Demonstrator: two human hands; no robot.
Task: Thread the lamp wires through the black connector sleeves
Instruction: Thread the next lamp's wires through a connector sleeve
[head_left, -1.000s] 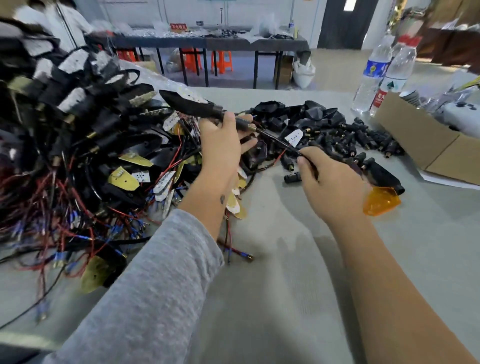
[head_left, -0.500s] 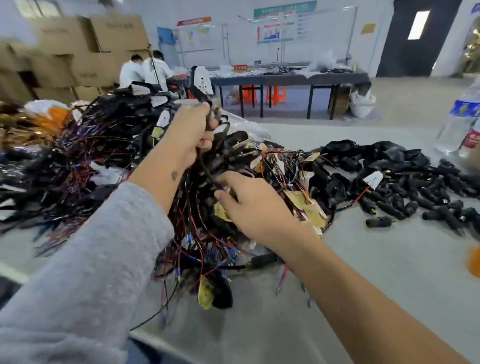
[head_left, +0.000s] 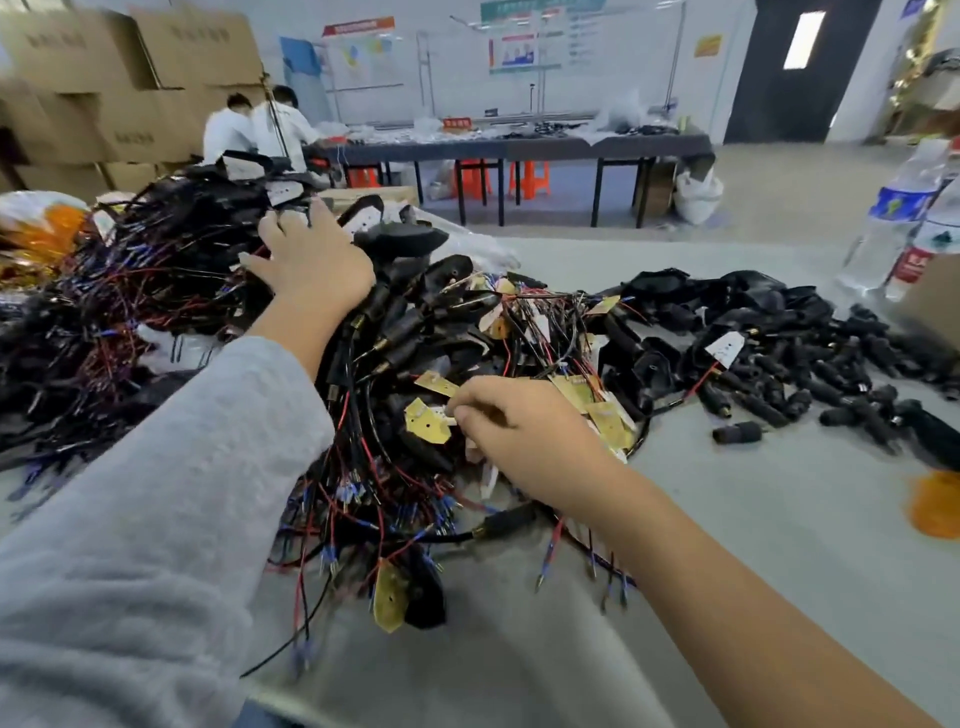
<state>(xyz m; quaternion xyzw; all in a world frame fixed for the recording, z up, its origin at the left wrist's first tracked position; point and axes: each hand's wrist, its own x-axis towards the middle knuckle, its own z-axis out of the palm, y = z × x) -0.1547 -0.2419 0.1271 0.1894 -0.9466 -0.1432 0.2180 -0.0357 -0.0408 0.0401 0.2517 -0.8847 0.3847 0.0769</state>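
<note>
A big tangled pile of lamp wires, black, red and blue, with black lamp housings and yellow circuit boards, covers the left and middle of the table. My left hand lies spread on top of the pile with fingers straight and holds nothing. My right hand reaches into the front of the pile, and its fingertips pinch a yellow circuit board. A heap of loose black connector sleeves lies to the right, apart from both hands. One sleeve lies alone nearer the front.
Grey table surface in front and to the right. An orange lens sits at the right edge. Water bottles and a cardboard box corner stand at the far right. Behind are another table, stacked cartons and two seated people.
My left hand let go of the lamp it held up and now lies flat on the pile. My right hand moved onto a yellow board at the front. The view swung left.
</note>
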